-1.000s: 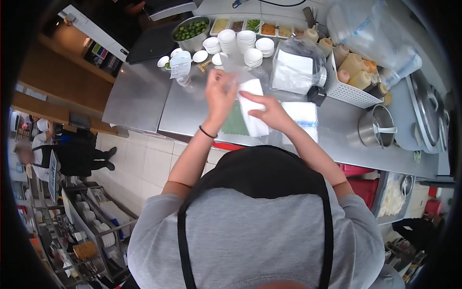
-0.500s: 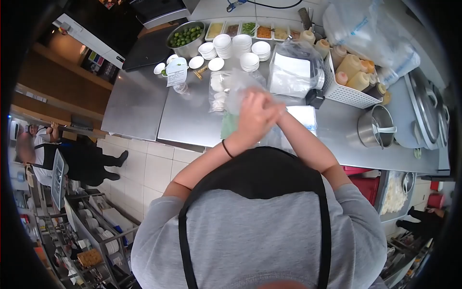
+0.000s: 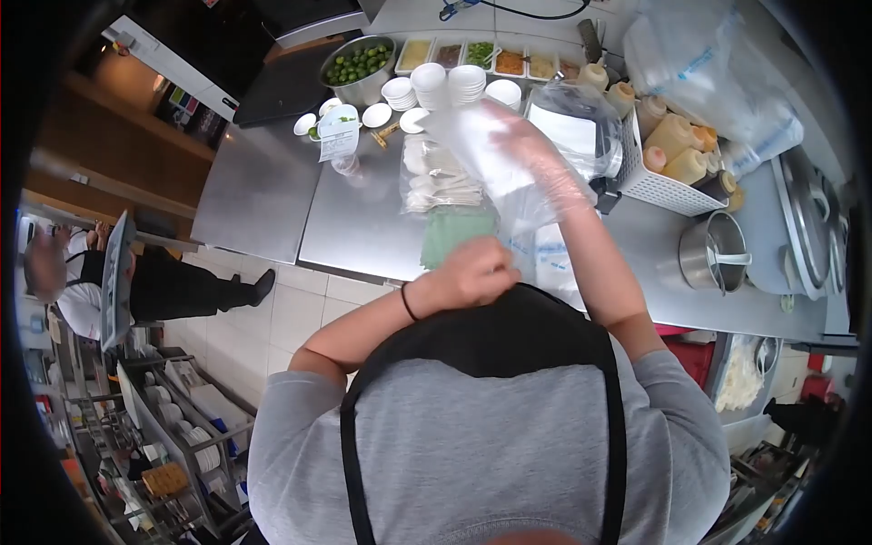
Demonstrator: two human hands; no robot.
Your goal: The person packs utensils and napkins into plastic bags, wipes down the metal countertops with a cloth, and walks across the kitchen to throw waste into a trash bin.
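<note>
A clear plastic bag covers my right hand and part of the forearm above the counter. Motion blurs that hand's fingers inside the plastic. My left hand is closed in a fist near the counter's front edge, close to the bag's lower end; what it grips, if anything, is hidden. Just beyond the left hand lies a green sheet or packet. Behind that sits a clear pack of white items. White plastic packets with blue print lie beside my right forearm.
Stacked white bowls, a pot of limes and ingredient trays line the back. A white basket of squeeze bottles and a metal pot stand right. Left, a person holds a tray.
My hands have come apart: the right moved forward inside the plastic bag, the left drew back toward my body. The green sheet is more exposed. The person at left shifted.
</note>
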